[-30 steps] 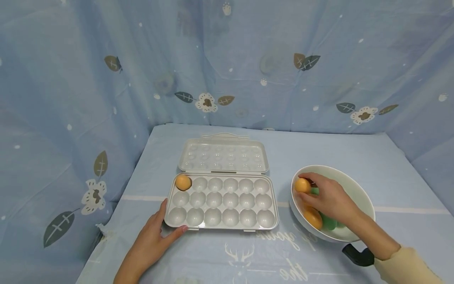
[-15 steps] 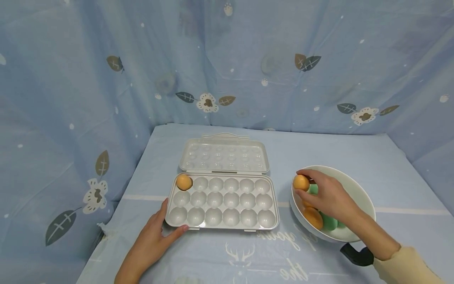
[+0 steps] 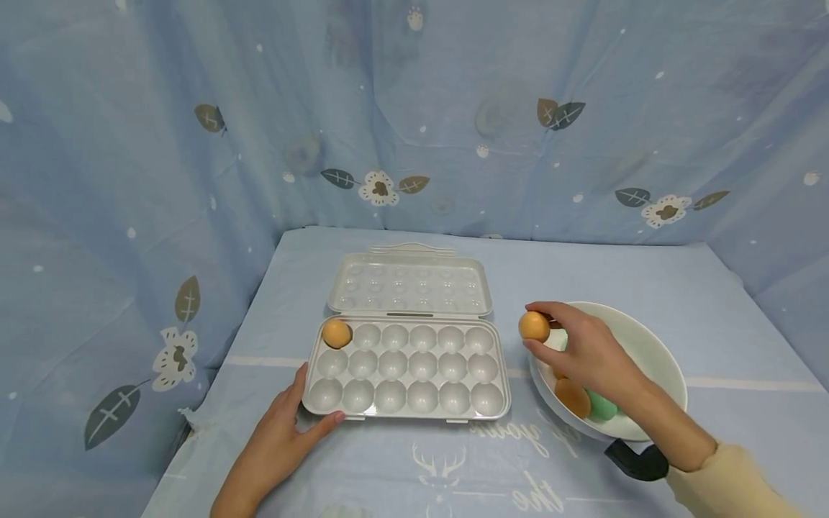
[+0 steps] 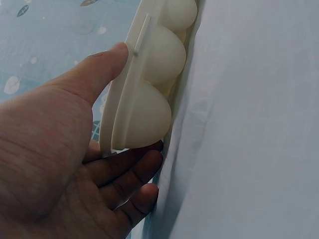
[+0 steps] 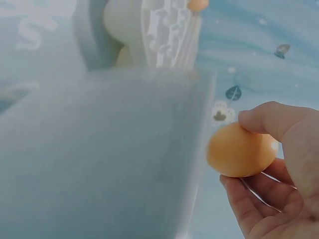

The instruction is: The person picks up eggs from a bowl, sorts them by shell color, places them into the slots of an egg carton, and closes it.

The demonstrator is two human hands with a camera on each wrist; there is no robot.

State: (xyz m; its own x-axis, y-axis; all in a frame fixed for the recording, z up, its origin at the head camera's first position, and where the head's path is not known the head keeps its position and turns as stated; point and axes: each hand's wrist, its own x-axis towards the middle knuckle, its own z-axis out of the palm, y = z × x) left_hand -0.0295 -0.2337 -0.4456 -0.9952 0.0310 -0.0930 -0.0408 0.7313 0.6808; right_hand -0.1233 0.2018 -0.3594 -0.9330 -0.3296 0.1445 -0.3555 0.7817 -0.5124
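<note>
My right hand (image 3: 592, 356) pinches an orange-brown egg (image 3: 534, 326) between thumb and fingertips, above the left rim of a white bowl-shaped pan (image 3: 654, 360). In the right wrist view that egg (image 5: 242, 150) is seen close, thumb on one side and fingers on the other. A white egg tray (image 3: 406, 415) with rows of round hollows lies with its lid (image 3: 409, 282) folded back. One egg (image 3: 337, 334) sits in its far left hollow. My left hand (image 3: 278, 435) holds the tray's near left corner, thumb (image 4: 107, 64) on the rim and fingers around the end.
In the pan lie another orange-brown egg (image 3: 573, 398) and a green egg (image 3: 602, 406); the hand hides part of the inside. The pan's black handle (image 3: 637, 460) points toward the front. A blue patterned curtain (image 3: 414, 122) hangs behind the cloth-covered table (image 3: 388, 467).
My right hand has lifted the egg and moved left, from inside the pan to above its left rim. The pan's handle has swung slightly left. The left hand stays put.
</note>
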